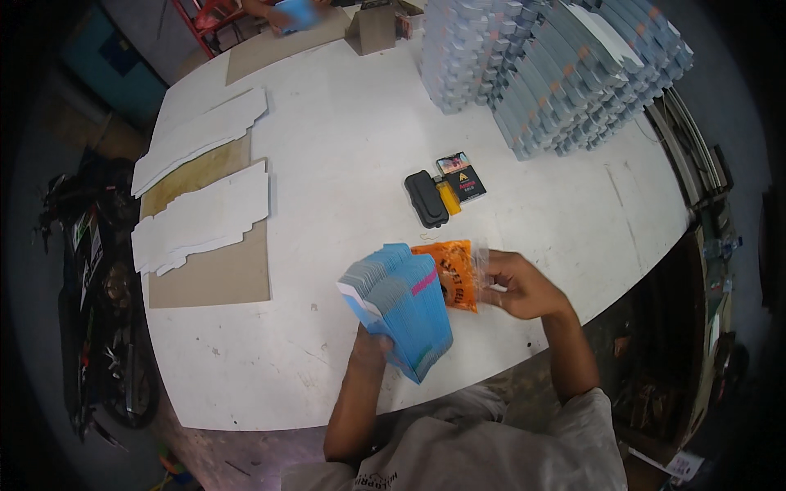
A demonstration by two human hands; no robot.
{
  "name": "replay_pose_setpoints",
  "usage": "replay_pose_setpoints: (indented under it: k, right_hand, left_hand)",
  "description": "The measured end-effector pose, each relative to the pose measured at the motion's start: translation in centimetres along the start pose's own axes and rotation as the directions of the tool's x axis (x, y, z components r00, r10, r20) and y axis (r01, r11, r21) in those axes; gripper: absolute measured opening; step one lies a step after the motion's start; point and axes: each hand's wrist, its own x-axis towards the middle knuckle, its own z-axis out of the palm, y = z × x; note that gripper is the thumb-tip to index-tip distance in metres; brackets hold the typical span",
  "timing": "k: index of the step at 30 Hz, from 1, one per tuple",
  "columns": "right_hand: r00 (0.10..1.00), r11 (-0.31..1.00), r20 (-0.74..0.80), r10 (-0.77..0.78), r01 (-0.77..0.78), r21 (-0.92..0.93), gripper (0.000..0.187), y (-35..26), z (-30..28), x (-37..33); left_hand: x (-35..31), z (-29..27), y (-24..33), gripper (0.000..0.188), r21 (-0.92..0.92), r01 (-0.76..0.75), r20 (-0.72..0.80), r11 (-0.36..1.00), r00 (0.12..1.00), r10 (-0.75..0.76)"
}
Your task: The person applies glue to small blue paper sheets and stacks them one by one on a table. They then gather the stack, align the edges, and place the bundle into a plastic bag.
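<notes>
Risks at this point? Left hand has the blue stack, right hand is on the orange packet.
1. The left hand grips the fanned blue stack only at its lower end, so sheets could splay or slide out.
2. The right hand holds the orange packet near the table edge; it might drop off.
3. The leaning piles behind could topple if bumped.

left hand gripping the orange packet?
No: the left hand holds the blue card stack, while the right hand touches the orange packet.
</notes>
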Motion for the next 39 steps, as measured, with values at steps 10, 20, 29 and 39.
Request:
replay_pose_setpoints:
  k: [10,20,29,39]
  right_hand:
    - [0.891,0.996,-0.454,0.016,0.025,0.083,0.013,-0.3,-5.5,0.8]
    - [0.602,0.334,-0.392,-0.696,-0.212,-0.918,0.015,6.9,-11.2,10.0]
    - [0.795,0.671,-0.49,-0.358,-0.146,-0.727,0.022,11.8,-7.8,7.5]
    - [0.772,0.736,-0.568,-0.284,-0.203,-0.645,0.014,11.2,-7.7,5.5]
  left_hand:
    - [-0.4,-1.7,0.0,0.117,-0.041,-0.096,-0.162,0.995,0.983,0.088]
    - [-1.1,-1.9,-0.1,0.113,-0.036,-0.082,-0.178,0.996,0.981,0.075]
    - [-0.2,-2.4,0.0,0.111,-0.019,-0.075,-0.14,0.997,0.988,0.072]
    - [0.0,-2.0,0.4,0.117,-0.005,0.012,-0.165,1.0,0.986,-0.013]
